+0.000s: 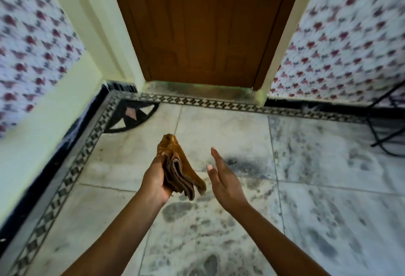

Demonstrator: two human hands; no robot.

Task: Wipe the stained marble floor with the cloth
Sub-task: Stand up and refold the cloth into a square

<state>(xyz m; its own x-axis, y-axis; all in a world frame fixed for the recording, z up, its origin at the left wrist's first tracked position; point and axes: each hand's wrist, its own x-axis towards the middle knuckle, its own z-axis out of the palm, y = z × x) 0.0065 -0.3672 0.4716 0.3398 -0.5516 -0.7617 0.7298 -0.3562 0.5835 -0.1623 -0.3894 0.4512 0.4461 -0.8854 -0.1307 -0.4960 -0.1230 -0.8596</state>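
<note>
A folded brown-orange cloth (179, 166) is held up in the air by my left hand (154, 180), fingers wrapped around its left side. My right hand (225, 179) hovers just right of the cloth, flat and open, palm facing left, not touching it. Below both hands lies the white marble floor (230, 131), with a dark smudged stain (243, 165) just right of my right hand and grey blotches (178, 210) beneath my wrists.
A closed wooden door (203, 28) stands ahead with a worn threshold (197, 91). A patterned black-and-white tile border (72, 172) runs along the left and far walls. Black metal legs and a cable (385, 126) sit at the right edge. Patterned wallpaper covers both side walls.
</note>
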